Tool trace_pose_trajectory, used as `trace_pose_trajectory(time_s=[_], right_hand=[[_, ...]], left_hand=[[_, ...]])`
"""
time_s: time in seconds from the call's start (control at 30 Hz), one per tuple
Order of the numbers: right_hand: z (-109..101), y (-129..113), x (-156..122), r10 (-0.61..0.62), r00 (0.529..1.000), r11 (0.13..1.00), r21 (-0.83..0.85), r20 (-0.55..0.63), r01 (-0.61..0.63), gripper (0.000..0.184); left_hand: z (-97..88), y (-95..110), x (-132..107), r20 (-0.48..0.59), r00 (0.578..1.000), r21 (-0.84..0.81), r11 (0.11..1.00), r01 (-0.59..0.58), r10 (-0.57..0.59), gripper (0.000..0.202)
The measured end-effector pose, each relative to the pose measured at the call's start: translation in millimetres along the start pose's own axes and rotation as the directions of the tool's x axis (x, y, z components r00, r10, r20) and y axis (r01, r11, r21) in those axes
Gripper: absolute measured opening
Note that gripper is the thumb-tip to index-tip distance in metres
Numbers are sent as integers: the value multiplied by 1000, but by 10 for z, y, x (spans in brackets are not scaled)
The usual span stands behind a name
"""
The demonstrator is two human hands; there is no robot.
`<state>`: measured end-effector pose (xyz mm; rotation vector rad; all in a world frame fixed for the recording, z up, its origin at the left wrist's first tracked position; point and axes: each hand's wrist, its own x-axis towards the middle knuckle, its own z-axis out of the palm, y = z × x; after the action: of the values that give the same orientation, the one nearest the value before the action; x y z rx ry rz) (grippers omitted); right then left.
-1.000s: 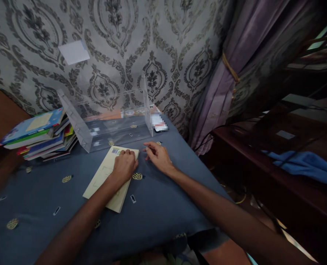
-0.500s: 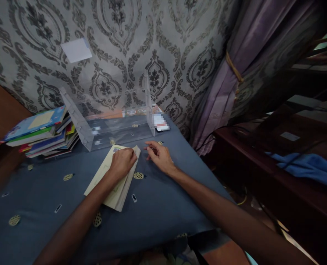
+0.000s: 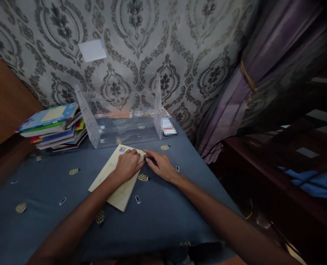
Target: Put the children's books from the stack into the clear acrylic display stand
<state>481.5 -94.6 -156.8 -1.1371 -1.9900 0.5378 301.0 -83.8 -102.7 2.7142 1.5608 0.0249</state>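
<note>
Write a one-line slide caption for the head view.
Left hand on a pale book, right hand by its corner, a clear rack and stacked books beyond.

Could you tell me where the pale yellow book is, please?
In the head view, the pale yellow book lies left of centre on the tablecloth, under the left hand.
</note>
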Motion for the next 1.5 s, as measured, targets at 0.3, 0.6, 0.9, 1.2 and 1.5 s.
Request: trace_pose_trajectory(time_s=[0.3,0.6,0.9,1.2,1.5], right_hand=[[86,14,35,-7,997,997,-79,81,14,37],[133,104,345,-20,982,983,-177,185,54,39],[170,358,514,-68,982,945,-303,178,121,42],[238,423,488,-65,988,958,-268,137,100,40],[219,335,484,-52,988,951,-295,144,93,39]], left_hand=[[135,-693,-453,-39,992,-146,983,111,-118,45],[69,-427,-317,-62,973,35,973,227,-224,31],[-75,-304,-150,39,969,113,964,239,-245,35],[275,-394,-68,-104,984,45,989,-138,142,38],[253,-186,-613,-216,852,-104,857,-505,477,33]])
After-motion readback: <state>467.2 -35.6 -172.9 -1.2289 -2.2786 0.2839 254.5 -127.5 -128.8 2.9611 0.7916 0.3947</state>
